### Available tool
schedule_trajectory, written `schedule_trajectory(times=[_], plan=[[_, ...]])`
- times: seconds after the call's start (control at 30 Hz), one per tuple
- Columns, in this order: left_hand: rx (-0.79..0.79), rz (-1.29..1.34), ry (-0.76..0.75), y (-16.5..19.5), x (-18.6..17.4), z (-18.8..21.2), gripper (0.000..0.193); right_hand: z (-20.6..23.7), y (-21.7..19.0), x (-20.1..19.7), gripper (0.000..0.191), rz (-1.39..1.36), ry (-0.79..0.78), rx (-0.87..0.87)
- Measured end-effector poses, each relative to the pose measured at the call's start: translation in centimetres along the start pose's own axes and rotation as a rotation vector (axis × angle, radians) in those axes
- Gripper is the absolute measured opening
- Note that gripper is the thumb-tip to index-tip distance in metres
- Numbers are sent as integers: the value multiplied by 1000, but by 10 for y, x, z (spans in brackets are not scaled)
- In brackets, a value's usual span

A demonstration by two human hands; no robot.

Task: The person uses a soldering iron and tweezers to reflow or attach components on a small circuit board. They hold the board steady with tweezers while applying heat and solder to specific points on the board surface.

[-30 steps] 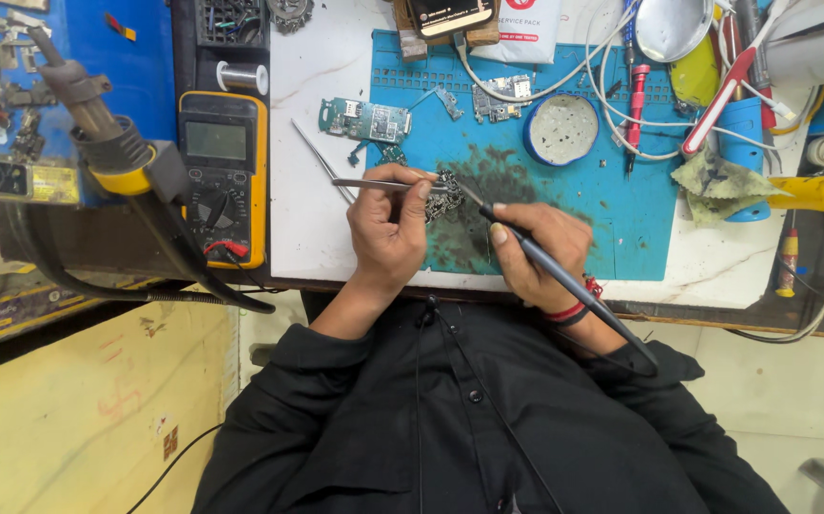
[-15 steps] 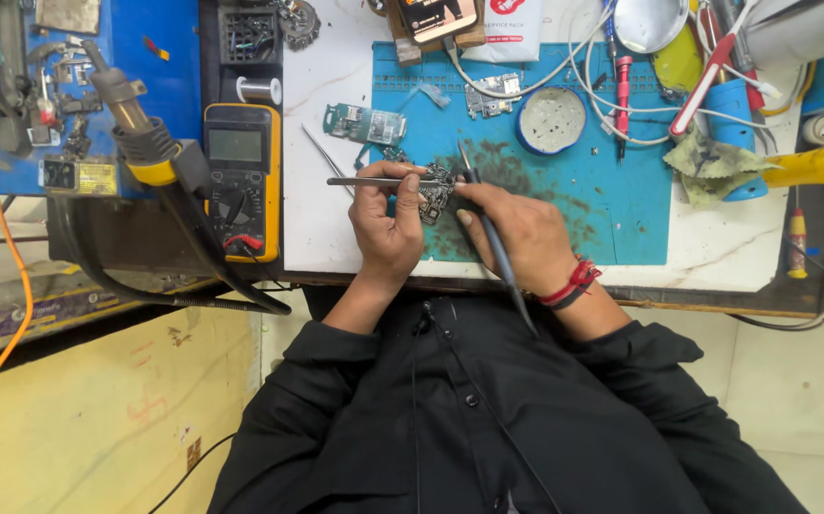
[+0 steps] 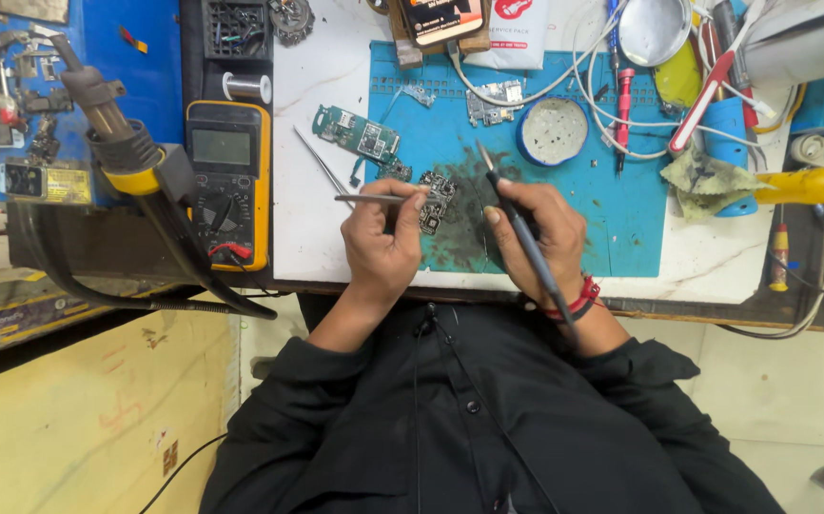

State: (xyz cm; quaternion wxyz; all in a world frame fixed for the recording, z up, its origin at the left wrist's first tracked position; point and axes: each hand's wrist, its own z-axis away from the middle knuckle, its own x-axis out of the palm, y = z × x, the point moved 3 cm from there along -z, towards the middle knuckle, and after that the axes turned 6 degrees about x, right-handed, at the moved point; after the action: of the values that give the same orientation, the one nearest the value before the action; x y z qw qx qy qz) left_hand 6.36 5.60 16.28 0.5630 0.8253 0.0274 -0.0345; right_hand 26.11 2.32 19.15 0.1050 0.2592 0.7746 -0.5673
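Observation:
My left hand [image 3: 385, 238] grips thin metal tweezers [image 3: 366, 199] whose tips reach a small dark circuit board [image 3: 436, 198] lying on the blue work mat [image 3: 621, 219]. My right hand [image 3: 524, 238] holds a soldering iron [image 3: 517, 224] like a pen, its tip lifted up and away from the board, pointing toward the far side of the mat. A second pair of tweezers [image 3: 317, 162] lies on the white tabletop just left of the mat.
A yellow multimeter [image 3: 228, 181] sits at the left, beside a hot-air gun handle [image 3: 112, 133] with black hose. A green circuit board [image 3: 357, 131], round tin [image 3: 552, 130], cables, a red-handled tool [image 3: 623, 100] and a yellow-handled screwdriver [image 3: 807, 186] crowd the far mat.
My right hand has drawn the soldering iron tip off the board and swung it up and to the right. The left hand keeps the tweezers at the board.

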Motion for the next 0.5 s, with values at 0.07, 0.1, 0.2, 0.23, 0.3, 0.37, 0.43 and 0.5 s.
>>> schedule_trajectory(times=[0.07, 0.1, 0.2, 0.23, 0.3, 0.37, 0.43, 0.5], plan=[[-20, -40, -11, 1, -1, 1, 9, 0, 0, 0, 19, -5, 1, -11], [-36, -55, -9, 1, -1, 2, 9, 1, 0, 0, 16, -2, -6, 2], [-55, -71, -13, 1, -1, 4, 8, 4, -3, 0, 11, 26, -41, -51], [-52, -74, -13, 0, -1, 4, 8, 4, -3, 0, 11, 37, -55, -90], [-45, -62, -19, 1, -1, 5, 8, 5, -3, 0, 11, 26, -66, -98], [-41, -61, -26, 2, 0, 6, 7, 5, -2, 0, 11, 18, -80, -102], [-34, -72, -34, 3, 0, 6, 8, 5, 0, 0, 11, 12, -94, -104], [-25, -89, -34, 3, 0, 6, 8, 5, 1, 1, 12, 23, -98, -95]])
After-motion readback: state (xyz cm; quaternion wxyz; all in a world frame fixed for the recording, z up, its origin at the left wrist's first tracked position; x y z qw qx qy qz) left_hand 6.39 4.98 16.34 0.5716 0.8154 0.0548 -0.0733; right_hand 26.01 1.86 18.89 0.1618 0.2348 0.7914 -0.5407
